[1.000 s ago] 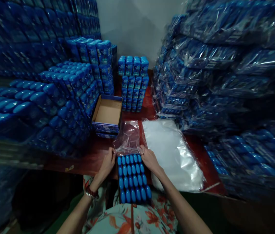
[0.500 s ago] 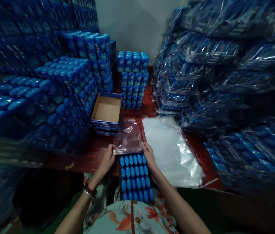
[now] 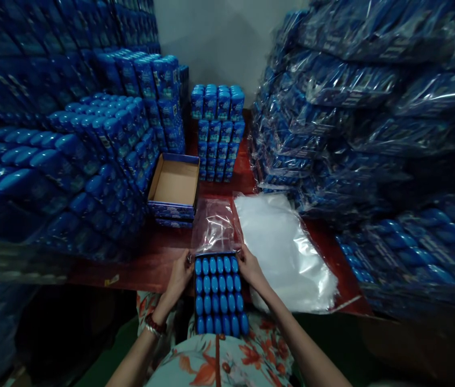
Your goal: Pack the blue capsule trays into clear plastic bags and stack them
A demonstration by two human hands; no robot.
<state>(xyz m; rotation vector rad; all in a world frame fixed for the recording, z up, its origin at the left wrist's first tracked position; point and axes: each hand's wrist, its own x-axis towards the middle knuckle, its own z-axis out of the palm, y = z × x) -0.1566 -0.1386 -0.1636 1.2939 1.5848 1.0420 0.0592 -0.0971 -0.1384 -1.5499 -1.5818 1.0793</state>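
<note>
Bag mouth now drawn over the tray's far edge. Left hand [image 3: 179, 273] and right hand [image 3: 250, 267] pinch the clear bag [image 3: 215, 226] beside the tray of blue bottles [image 3: 218, 293], near the empty carton [image 3: 174, 185].

left hand [image 3: 179, 275], right hand [image 3: 250, 267], fingers pinched

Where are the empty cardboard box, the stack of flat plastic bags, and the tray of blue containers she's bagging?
Empty cardboard box [image 3: 175, 185], head view, on its bare brown floor.
Stack of plastic bags [image 3: 283, 247], head view, middle of the top sheet.
Tray of blue containers [image 3: 219, 293], head view, central caps.
</note>
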